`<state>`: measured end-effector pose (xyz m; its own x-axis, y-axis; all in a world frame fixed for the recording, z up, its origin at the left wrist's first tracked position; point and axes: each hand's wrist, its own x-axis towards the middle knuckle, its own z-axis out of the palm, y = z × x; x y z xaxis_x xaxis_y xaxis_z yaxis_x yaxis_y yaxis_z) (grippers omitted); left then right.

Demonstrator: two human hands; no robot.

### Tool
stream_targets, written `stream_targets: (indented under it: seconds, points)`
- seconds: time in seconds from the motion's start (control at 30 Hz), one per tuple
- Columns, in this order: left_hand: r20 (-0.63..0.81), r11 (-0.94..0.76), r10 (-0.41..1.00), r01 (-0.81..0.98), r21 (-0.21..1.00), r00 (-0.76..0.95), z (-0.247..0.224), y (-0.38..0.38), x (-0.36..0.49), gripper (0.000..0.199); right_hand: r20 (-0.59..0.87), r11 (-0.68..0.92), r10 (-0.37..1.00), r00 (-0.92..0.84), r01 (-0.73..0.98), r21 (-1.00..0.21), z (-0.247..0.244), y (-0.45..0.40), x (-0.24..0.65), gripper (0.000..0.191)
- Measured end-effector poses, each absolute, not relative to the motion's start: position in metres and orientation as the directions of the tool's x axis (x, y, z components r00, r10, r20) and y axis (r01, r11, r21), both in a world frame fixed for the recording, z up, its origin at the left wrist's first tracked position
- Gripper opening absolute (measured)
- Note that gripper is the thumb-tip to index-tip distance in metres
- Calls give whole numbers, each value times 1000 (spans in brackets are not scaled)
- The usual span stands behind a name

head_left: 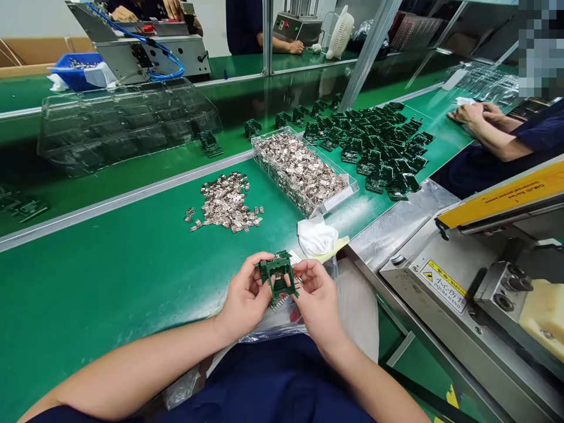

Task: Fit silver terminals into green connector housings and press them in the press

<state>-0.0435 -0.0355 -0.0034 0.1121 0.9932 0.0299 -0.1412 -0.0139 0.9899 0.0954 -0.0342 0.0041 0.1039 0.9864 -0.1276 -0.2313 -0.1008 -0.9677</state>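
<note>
Between my two hands, just off the front edge of the green bench, is a dark green plastic frame (282,283) with a square opening. My left hand (247,298) grips its left side with thumb and fingers. On the right side, my right hand (318,301) pinches the same frame. Whether a small metal piece sits inside its opening, I cannot tell. Ahead lies a loose pile of small silvery metal pieces (229,202) on the bench. Right of it stands a clear plastic box (287,187) full of similar pieces.
Many green frames (374,144) are heaped at the back right. A white cloth-like item (317,237) lies at the bench edge. A metal machine (445,282) with warning labels stands close on my right. A co-worker's hands (478,114) are farther right; clear trays (127,123) lean behind.
</note>
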Motion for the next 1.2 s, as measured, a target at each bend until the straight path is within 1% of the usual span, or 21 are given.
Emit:
stream_targets:
  seconds: [0.17,0.27,0.4,0.53,0.63,0.7,0.73,0.83,0.9,0.97,1.0,1.07,1.2]
  points:
    - [4,9,995,-123,992,103,2,-40,-41,32,-157,-118,981,115,-288,-950,5,-36,94,30]
    - [-11,28,993,-144,989,114,6,-42,-35,33,-179,-131,977,114,-341,-931,7,-42,97,35]
    - [-36,65,987,-185,981,157,10,-45,-23,35,-188,-123,975,122,-408,-904,6,-51,104,42]
    - [-45,84,975,-173,981,218,9,-45,-10,35,-199,-113,968,150,-449,-887,3,-57,116,43]
    - [-49,93,967,-169,981,250,10,-34,0,40,-170,-60,956,240,-409,-910,-4,-59,131,35]
    - [-47,87,978,-192,978,204,9,-20,7,44,-169,-46,942,290,-385,-922,-14,-61,140,30]
    - [-48,81,986,-208,975,160,7,-13,10,47,-186,-67,936,297,-370,-927,-21,-62,144,30]
    - [-53,62,997,-231,971,48,-3,8,16,54,-272,-207,939,213,-281,-937,-43,-65,146,36]
    - [-52,58,998,-226,972,33,-12,15,18,54,-280,-255,954,111,-200,-946,-54,-66,141,39]
    - [-46,52,998,-227,972,30,-19,17,18,51,-224,-218,974,35,-125,-968,-61,-64,132,37]
    - [-45,50,999,-229,972,30,-20,17,17,50,-184,-181,983,25,-92,-979,-63,-63,128,35]
    - [-43,50,999,-228,972,33,-22,15,17,48,-118,-116,992,40,-39,-992,-65,-60,121,35]
    - [-60,68,997,-230,971,39,-20,13,19,50,-33,-35,996,84,20,-999,-68,-57,116,36]
